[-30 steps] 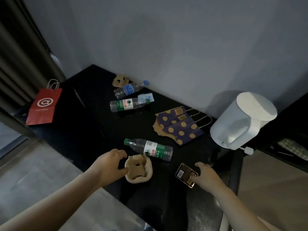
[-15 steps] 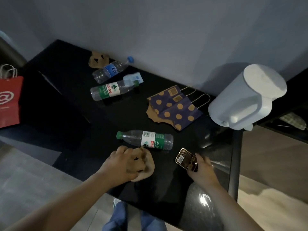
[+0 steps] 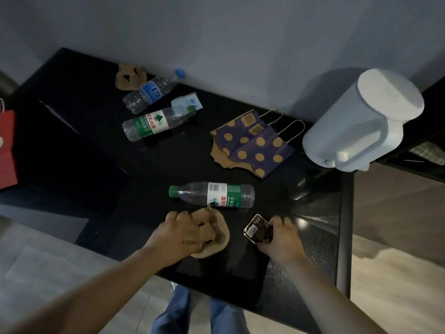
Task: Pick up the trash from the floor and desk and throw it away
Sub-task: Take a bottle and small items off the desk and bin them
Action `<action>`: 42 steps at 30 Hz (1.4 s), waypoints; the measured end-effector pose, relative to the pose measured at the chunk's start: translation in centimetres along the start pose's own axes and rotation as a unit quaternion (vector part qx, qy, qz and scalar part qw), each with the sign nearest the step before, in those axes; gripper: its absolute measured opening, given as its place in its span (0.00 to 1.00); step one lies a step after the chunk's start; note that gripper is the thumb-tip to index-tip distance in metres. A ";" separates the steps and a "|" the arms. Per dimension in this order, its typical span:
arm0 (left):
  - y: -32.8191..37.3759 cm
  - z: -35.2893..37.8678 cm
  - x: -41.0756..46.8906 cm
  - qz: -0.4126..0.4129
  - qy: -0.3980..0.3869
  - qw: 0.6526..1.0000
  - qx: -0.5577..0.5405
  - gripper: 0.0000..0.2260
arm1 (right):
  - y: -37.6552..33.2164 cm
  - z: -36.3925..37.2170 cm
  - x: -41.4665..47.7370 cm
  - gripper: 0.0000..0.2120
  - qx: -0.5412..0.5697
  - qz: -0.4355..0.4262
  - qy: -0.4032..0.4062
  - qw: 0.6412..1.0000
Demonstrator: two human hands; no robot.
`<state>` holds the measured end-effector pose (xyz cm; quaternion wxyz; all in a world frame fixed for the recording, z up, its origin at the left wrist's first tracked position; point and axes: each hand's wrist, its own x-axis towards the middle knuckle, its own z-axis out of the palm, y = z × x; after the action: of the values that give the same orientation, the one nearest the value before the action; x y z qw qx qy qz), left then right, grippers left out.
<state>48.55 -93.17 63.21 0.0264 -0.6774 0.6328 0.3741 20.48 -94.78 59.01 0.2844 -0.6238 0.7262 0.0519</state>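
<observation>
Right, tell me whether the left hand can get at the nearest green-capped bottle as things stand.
Probably yes: the bottle lies just beyond the left hand, nothing between. But that hand grips the crumpled brown paper, and the right hand holds a small dark packet.

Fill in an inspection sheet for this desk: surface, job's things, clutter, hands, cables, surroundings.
Surface: glossy black desk against a grey wall.
Job's things: crumpled brown paper, gold-edged packet, near green-label bottle, far green-label bottle, blue-label bottle, torn dotted bag, brown scrap, small blue packet; bottles lie on their sides.
Clutter: white jug at the right end.
Hands: left hand grips the crumpled brown paper, fingers curled; right hand holds the gold-edged packet.
Cables: nothing seen.
Surroundings: red paper bag at the left; pale floor below.
</observation>
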 end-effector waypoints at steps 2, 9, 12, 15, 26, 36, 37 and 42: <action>-0.5 -0.1 -0.2 -0.011 -0.004 1.000 -0.014 0.35 | -0.3 0.3 -0.3 0.24 0.049 0.025 -0.004 0.998; -1.9 -0.7 -0.5 -0.009 -0.007 1.000 -0.028 0.39 | -0.8 0.0 -0.5 0.10 0.123 0.038 -0.026 0.991; -1.9 -0.9 -0.3 -0.018 -0.010 0.999 -0.026 0.39 | -2.0 -1.3 -0.7 0.09 0.172 0.010 0.002 0.985; -1.8 -1.1 -0.1 -0.027 -0.008 0.999 -0.022 0.39 | -3.7 -2.4 -1.3 0.09 0.225 -0.019 0.025 0.974; -1.3 -1.4 0.8 -0.045 -0.031 0.997 -0.059 0.33 | -6.8 -3.1 -1.8 0.13 0.230 -0.091 -0.033 0.968; 3.8 1.4 4.2 -0.180 0.004 0.981 -0.072 0.43 | -2.8 -4.9 0.2 0.11 0.214 -0.056 -0.006 0.975; 4.0 1.6 4.6 -0.194 0.013 0.979 -0.066 0.43 | -2.5 -4.9 0.3 0.11 0.212 -0.055 -0.008 0.976; 3.5 1.9 5.6 -0.211 0.021 0.976 -0.043 0.36 | -1.1 -5.2 1.1 0.11 0.212 -0.059 -0.014 0.975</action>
<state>44.14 -97.65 60.35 0.0626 -0.8037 0.4596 0.3727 19.66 -98.20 63.11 0.4227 -0.5904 0.6785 -0.1112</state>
